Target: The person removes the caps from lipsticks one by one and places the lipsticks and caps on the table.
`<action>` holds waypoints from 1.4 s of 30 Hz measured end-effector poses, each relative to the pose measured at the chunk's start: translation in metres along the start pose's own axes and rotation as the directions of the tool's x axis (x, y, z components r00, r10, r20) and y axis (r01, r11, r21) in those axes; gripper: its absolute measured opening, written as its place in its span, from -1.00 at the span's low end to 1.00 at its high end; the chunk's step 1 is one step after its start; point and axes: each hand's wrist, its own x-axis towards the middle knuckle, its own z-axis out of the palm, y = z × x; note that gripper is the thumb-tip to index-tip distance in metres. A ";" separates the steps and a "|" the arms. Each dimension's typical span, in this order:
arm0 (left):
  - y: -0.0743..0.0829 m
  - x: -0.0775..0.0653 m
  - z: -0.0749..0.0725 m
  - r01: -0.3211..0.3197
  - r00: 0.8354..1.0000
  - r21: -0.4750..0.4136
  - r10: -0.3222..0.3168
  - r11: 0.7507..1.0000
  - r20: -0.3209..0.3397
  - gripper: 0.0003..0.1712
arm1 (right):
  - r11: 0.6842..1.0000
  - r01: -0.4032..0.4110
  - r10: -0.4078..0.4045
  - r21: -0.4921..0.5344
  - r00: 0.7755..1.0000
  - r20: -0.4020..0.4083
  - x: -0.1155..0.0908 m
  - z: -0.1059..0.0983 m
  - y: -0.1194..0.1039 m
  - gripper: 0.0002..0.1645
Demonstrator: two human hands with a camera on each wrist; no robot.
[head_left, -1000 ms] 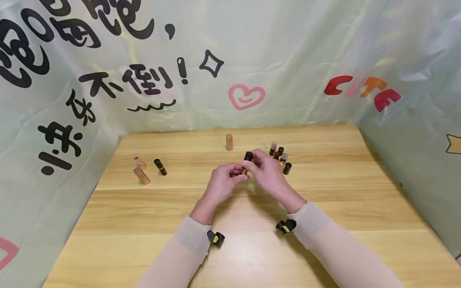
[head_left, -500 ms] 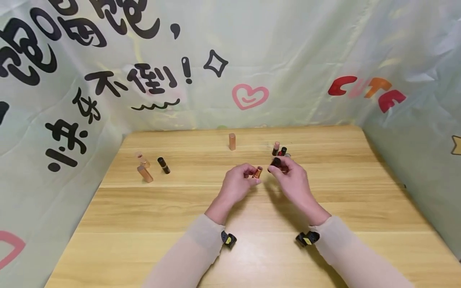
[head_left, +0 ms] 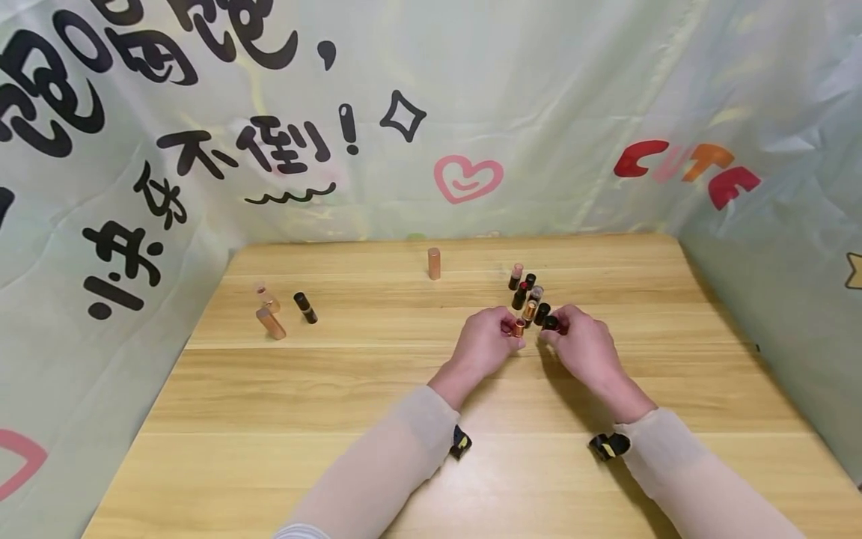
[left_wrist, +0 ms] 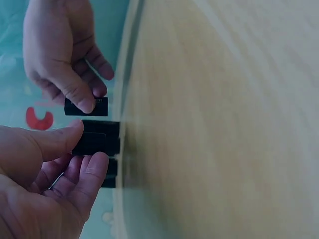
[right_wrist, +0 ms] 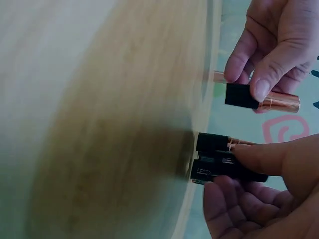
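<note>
My left hand (head_left: 481, 340) pinches an uncapped lipstick (right_wrist: 281, 101) with a black base and a shiny copper tube. It is held upright at the near side of a cluster of lipsticks. My right hand (head_left: 586, 348) holds a black lipstick cap (left_wrist: 99, 106) between thumb and fingers, low at the cluster's right end. Close behind the hands stand an uncapped gold-topped lipstick (head_left: 530, 309) and another black cap (head_left: 542, 313). Farther back in the cluster are a red lipstick (head_left: 520, 296), a pink-topped one (head_left: 515, 277) and a small black cap (head_left: 530, 281).
A rose-gold tube (head_left: 434, 264) stands alone at the back middle of the wooden table (head_left: 377, 374). Toward the left are a black tube (head_left: 306, 308), a rose-gold tube (head_left: 271, 324) and a paler pinkish piece (head_left: 267, 299). A printed curtain (head_left: 539, 90) encloses the back and sides.
The black cap has come off the lipstick, and my hands have parted. Both have moved right to the cluster, the left with the lipstick and the right lowering the cap.
</note>
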 end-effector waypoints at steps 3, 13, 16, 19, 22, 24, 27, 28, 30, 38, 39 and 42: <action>0.004 0.003 0.008 -0.010 1.000 0.052 0.009 0.999 0.014 -0.75 | 0.999 -0.001 0.002 -0.046 1.000 0.009 0.003 0.001 0.004 -0.64; 0.008 0.011 0.021 -0.029 0.999 0.163 0.024 0.986 0.031 -0.74 | 0.997 -0.011 0.014 -0.077 0.999 0.040 0.009 0.003 0.006 -0.71; 0.009 0.014 0.024 -0.022 0.999 0.185 0.015 0.982 0.041 -0.74 | 0.997 -0.014 0.018 -0.082 0.999 0.044 0.010 0.004 0.007 -0.73; 0.010 0.015 0.026 -0.017 0.999 0.193 0.010 0.981 0.039 -0.73 | 0.996 -0.018 0.023 -0.086 0.998 0.054 0.011 0.005 0.008 -0.72; 0.012 0.015 0.027 -0.017 0.999 0.213 0.011 0.977 0.030 -0.72 | 0.996 -0.023 0.029 -0.088 0.997 0.067 0.011 0.005 0.008 -0.71; 0.013 0.016 0.028 -0.022 1.000 0.233 0.016 0.972 0.025 -0.71 | 0.996 -0.023 0.030 -0.092 0.997 0.072 0.011 0.004 0.008 -0.70; 0.014 0.016 0.030 -0.023 0.999 0.248 0.016 0.969 0.027 -0.71 | 0.995 -0.024 0.031 -0.099 0.997 0.072 0.011 0.004 0.008 -0.69; 0.014 0.017 0.030 -0.019 1.000 0.248 0.012 0.968 0.029 -0.71 | 0.994 -0.024 0.031 -0.103 0.997 0.071 0.011 0.004 0.008 -0.69; 0.014 0.016 0.031 -0.011 0.999 0.247 0.003 0.969 0.033 -0.70 | 0.994 -0.025 0.033 -0.106 0.997 0.071 0.011 0.004 0.007 -0.69; 0.012 0.017 0.032 0.015 0.999 0.239 -0.025 0.971 0.040 -0.65 | 0.993 -0.028 0.038 -0.112 0.995 0.087 0.012 0.004 0.007 -0.64; 0.012 0.017 0.031 0.014 0.999 0.234 -0.024 0.972 0.041 -0.66 | 0.993 -0.027 0.037 -0.113 0.995 0.088 0.013 0.004 0.007 -0.64; 0.011 0.017 0.031 0.017 0.999 0.222 -0.027 0.975 0.041 -0.67 | 0.993 -0.027 0.037 -0.114 0.995 0.089 0.013 0.004 0.007 -0.63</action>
